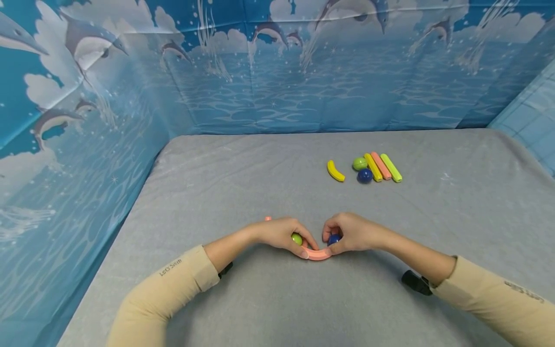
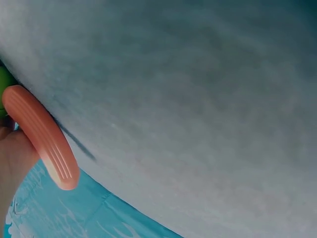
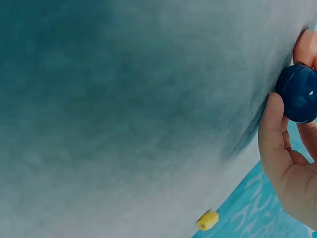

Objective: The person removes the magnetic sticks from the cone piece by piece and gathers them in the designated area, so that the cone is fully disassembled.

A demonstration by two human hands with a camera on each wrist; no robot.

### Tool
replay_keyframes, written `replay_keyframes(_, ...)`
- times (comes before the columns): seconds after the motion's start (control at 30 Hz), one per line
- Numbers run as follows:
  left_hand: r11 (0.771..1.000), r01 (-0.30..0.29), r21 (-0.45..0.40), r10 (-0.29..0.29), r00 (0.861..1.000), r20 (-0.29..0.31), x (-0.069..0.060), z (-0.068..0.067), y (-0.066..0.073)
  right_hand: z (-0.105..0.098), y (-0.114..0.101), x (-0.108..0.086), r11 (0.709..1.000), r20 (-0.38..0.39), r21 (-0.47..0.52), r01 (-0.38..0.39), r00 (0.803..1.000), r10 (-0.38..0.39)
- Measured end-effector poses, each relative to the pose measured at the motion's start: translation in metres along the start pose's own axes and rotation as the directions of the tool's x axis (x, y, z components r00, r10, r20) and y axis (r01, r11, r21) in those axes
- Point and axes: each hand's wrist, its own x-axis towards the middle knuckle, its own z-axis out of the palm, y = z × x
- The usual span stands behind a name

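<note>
In the head view the left hand (image 1: pixel 282 234) pinches the left end of a curved salmon piece (image 1: pixel 318 254), with a green ball (image 1: pixel 297 238) beneath its fingers. The right hand (image 1: pixel 357 233) has thumb and fingers curled round a blue ball (image 1: pixel 334 239), its thumb by the curved piece's right end. Another salmon piece (image 1: pixel 268 218) pokes out behind the left hand, mostly hidden. The left wrist view shows a ridged salmon piece (image 2: pixel 44 139) beside the green ball (image 2: pixel 5 89). In the right wrist view, fingers touch the blue ball (image 3: pixel 299 94), below a salmon end (image 3: pixel 306 48).
Farther back on the grey cloth (image 1: pixel 225 178) lie a yellow banana-shaped piece (image 1: pixel 335 171), a green ball (image 1: pixel 359 164), a blue ball (image 1: pixel 364 176) and yellow (image 1: pixel 373 167), salmon (image 1: pixel 381 166) and lime (image 1: pixel 391 168) sticks. A blue dolphin-print curtain (image 1: pixel 277 86) hangs behind.
</note>
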Motion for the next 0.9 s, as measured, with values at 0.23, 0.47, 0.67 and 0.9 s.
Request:
replay_keyframes(0.23, 1.0, -0.006, 0.011, 0.006, 1.0, -0.001, 0.0, -0.0005, -0.0003, 0.0004, 0.0038, -0.0016, 1.0, -0.041, -0.011, 0.024, 0.999, -0.025)
replay_keyframes(0.47, 1.0, 0.005, 0.007, -0.005, 1.0, -0.007, 0.0005, 0.0001, -0.001, 0.0013, 0.0073, -0.0033, 0.999, -0.066, -0.017, 0.047, 0.997, -0.048)
replay_keyframes(0.67, 0.999, 0.008, 0.031, -0.008, 1.0, -0.005, -0.0002, 0.0006, -0.0001, 0.0018, 0.009, -0.0037, 0.998, -0.068, -0.016, 0.06, 0.996, -0.061)
replay_keyframes(0.9, 1.0, 0.02, 0.003, -0.02, 1.0, -0.008, 0.0005, 0.002, -0.001, 0.0029, 0.0101, -0.0052, 0.997, -0.089, -0.017, 0.077, 0.993, -0.078)
